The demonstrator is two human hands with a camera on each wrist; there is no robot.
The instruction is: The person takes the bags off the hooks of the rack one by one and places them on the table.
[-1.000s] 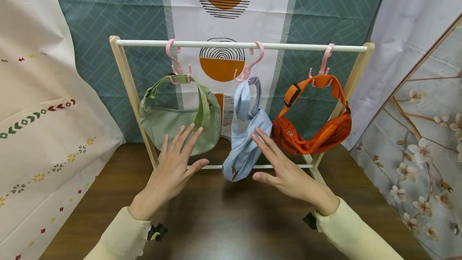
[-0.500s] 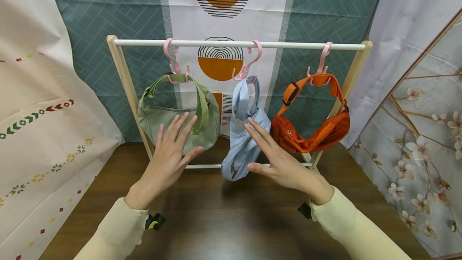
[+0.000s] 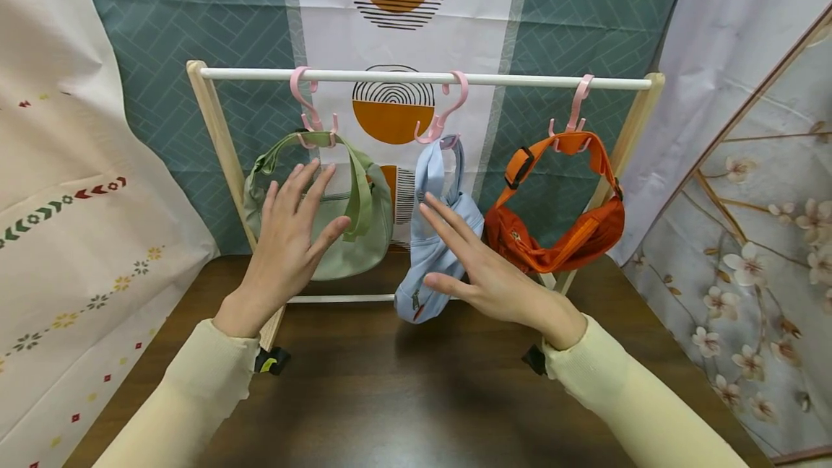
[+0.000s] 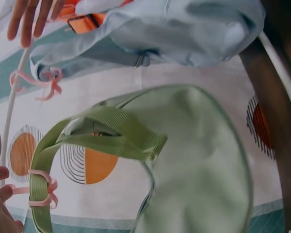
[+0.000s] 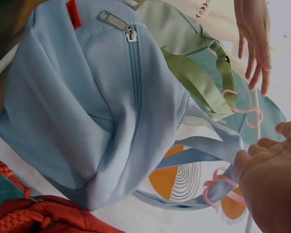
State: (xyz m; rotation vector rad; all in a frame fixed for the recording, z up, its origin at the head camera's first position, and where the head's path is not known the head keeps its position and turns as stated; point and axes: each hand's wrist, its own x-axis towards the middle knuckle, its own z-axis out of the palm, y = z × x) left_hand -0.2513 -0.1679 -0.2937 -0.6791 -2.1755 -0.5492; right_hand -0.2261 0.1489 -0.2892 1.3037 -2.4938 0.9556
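A sage-green shoulder bag (image 3: 351, 255), a light-blue bag (image 3: 432, 266) and an orange waist bag (image 3: 562, 258) hang by their straps from pink hooks on a rack. My left hand (image 3: 286, 237), fingers spread, is raised before the green bag and hides part of it in the head view. The left wrist view shows the green strap (image 4: 111, 126) looped over its pink hook (image 4: 43, 189). In front of the blue bag, my right hand (image 3: 490, 276) has straight fingers. A zipper pull (image 5: 114, 21) shows on that bag in the right wrist view. Neither hand grips anything.
The rack has a white top rod (image 3: 390, 77) and wooden side legs (image 3: 217, 143). It stands on a dark brown table (image 3: 390, 403). Patterned cloth (image 3: 214, 27) hangs behind it. A cream cloth (image 3: 71, 186) is on the left and a floral one (image 3: 747, 295) on the right.
Both hands have risen and shifted left, the left hand toward the green strap, the right hand across the blue bag. The whole scene has slid slightly left. The bags still hang from their hooks.
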